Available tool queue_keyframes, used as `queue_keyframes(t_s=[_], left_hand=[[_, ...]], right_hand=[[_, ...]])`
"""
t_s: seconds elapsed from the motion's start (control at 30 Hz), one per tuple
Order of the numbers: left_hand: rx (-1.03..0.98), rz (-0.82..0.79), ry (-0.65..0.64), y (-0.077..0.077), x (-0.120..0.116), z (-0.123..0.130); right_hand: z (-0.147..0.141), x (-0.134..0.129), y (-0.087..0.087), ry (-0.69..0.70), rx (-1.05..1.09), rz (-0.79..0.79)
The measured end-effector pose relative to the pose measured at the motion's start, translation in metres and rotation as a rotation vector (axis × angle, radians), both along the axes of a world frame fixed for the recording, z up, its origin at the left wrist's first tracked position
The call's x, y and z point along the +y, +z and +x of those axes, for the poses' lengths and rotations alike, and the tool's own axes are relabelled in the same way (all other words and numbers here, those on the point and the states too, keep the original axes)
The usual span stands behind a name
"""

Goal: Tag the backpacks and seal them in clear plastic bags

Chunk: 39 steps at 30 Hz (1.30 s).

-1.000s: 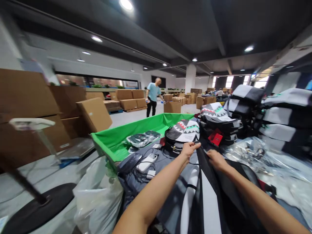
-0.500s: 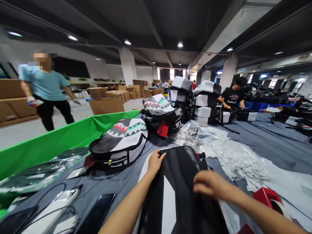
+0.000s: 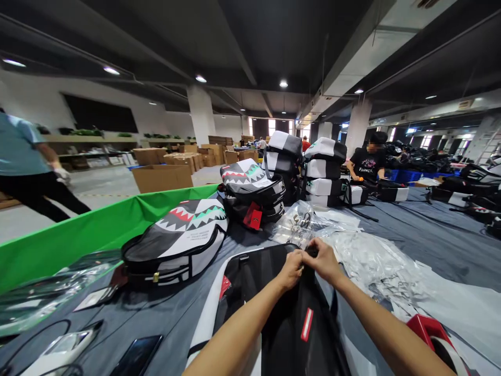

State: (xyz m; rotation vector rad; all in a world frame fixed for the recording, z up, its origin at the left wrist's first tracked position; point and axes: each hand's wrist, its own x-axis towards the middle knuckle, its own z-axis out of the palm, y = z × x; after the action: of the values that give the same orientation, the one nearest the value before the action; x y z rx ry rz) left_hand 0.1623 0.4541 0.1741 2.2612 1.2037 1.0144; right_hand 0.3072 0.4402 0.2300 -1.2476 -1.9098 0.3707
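Observation:
Directly before me lies a black and white backpack (image 3: pixel 245 277) with a red-edged white label (image 3: pixel 307 324) on its black side. Close together at its far edge, both my hands have their fingers closed. My left hand (image 3: pixel 293 269) pinches black material of the backpack. Right beside it, my right hand (image 3: pixel 324 260) grips a dark bunched part there; whether it is strap or edge I cannot tell. A second backpack (image 3: pixel 188 224) with a red and green zigzag tooth print lies flat to the left.
Further back stand stacked backpacks (image 3: pixel 324 169). Clear plastic bags (image 3: pixel 376 261) lie to the right, near a red tape dispenser (image 3: pixel 426 329). A phone (image 3: pixel 136 355) is at front left. A green barrier (image 3: pixel 109 216) edges the table. One person walks at left; another works across the table.
My left hand has moved right along the backpack's far edge, and my right hand has come up beside it. The red-edged label now shows. The person at left has moved further left.

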Motion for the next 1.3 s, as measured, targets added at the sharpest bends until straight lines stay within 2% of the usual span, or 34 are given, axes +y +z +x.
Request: queue_keyframes(t_s=[0.1, 0.2, 0.27, 0.4, 0.5, 0.57, 0.63, 0.73, 0.87, 0.93, 1.0, 1.07, 1.13, 1.23, 1.3], left_hand=[[-0.05, 0.039, -0.061, -0.008, -0.003, 0.006], [-0.079, 0.067, -0.121, -0.011, -0.009, 0.007], [-0.094, 0.079, -0.144, -0.01, -0.011, 0.007], [-0.127, 0.092, -0.163, -0.006, -0.01, 0.007], [-0.138, 0.077, -0.16, -0.006, -0.005, 0.005], [-0.133, 0.045, -0.161, -0.006, -0.003, 0.003], [-0.123, 0.009, -0.159, -0.001, -0.006, 0.001], [-0.177, 0.05, -0.186, 0.024, -0.022, 0.003], [-0.294, 0.21, -0.304, 0.083, -0.039, 0.011], [-0.191, 0.243, -0.292, 0.108, -0.036, 0.009], [-0.048, 0.269, -0.25, 0.117, -0.032, 0.002], [0.029, 0.256, -0.191, 0.109, -0.033, -0.008], [0.039, 0.214, -0.129, 0.086, -0.046, -0.017], [-0.01, 0.138, -0.097, 0.045, -0.083, -0.025], [-0.054, 0.089, -0.092, 0.028, -0.106, -0.027]], right_hand=[[0.0, -0.038, 0.0, 0.16, -0.089, 0.269], [0.0, -0.061, 0.0, 0.18, -0.161, 0.45], [0.001, -0.071, 0.007, 0.174, -0.163, 0.525], [0.006, -0.098, 0.031, 0.144, -0.129, 0.565], [0.011, -0.116, 0.043, 0.134, -0.096, 0.578], [0.017, -0.119, 0.046, 0.105, -0.052, 0.558], [0.025, -0.111, 0.05, 0.039, 0.016, 0.466], [0.039, -0.089, 0.064, 0.01, 0.102, 0.24], [0.048, -0.066, 0.091, 0.156, 0.045, 0.067], [0.049, -0.06, 0.102, 0.221, 0.018, -0.009], [0.05, -0.053, 0.109, 0.274, 0.023, -0.082], [0.054, -0.046, 0.11, 0.284, 0.05, -0.092], [0.055, -0.038, 0.108, 0.279, 0.08, -0.076], [0.043, -0.026, 0.103, 0.347, 0.133, -0.093], [0.025, -0.018, 0.1, 0.449, 0.167, -0.153]])
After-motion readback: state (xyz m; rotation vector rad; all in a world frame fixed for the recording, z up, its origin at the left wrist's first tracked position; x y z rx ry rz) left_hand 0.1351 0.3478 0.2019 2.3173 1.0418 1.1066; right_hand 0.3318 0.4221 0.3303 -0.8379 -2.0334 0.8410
